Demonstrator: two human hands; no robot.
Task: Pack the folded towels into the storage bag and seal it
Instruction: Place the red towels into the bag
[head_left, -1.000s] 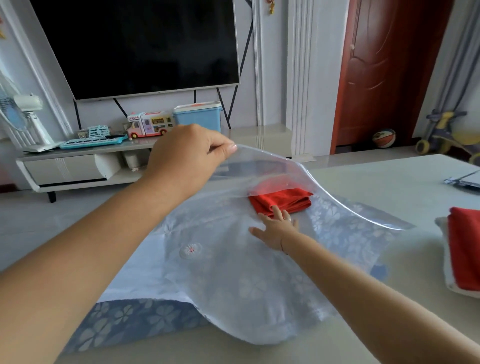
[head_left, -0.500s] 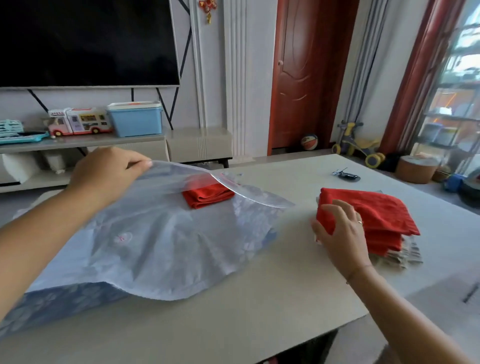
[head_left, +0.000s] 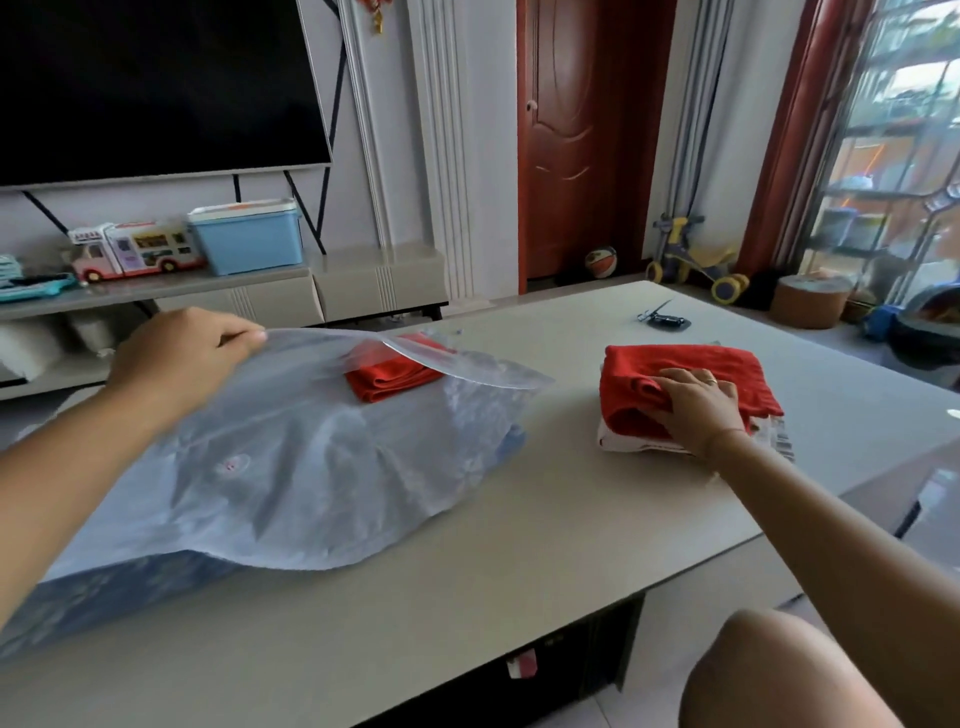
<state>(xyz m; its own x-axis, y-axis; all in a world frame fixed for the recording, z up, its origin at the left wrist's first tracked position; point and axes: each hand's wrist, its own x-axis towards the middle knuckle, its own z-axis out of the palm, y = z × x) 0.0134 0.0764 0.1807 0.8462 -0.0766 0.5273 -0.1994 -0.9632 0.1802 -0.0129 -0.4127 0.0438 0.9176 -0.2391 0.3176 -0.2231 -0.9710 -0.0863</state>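
Note:
A large clear storage bag (head_left: 291, 483) with a blue flower-printed underside lies on the left half of the table. My left hand (head_left: 182, 358) pinches its upper lip and holds the mouth lifted. Inside, near the opening, lies one folded red towel (head_left: 387, 382). On the right stands a stack of folded towels, with a red towel (head_left: 680, 379) on top and a white one (head_left: 631, 441) beneath. My right hand (head_left: 698, 408) rests on the red top towel, fingers curled into its front fold.
The grey table (head_left: 519, 561) ends close in front and at the right. A small dark tool (head_left: 665, 319) lies at its far side. Behind stand a TV bench with a blue box (head_left: 247, 241) and a toy bus (head_left: 132, 249). My knee (head_left: 779, 675) shows bottom right.
My right hand left the towel inside the bag, moved right to the stack and has closed its fingers on the top red towel. My left hand keeps the bag mouth lifted.

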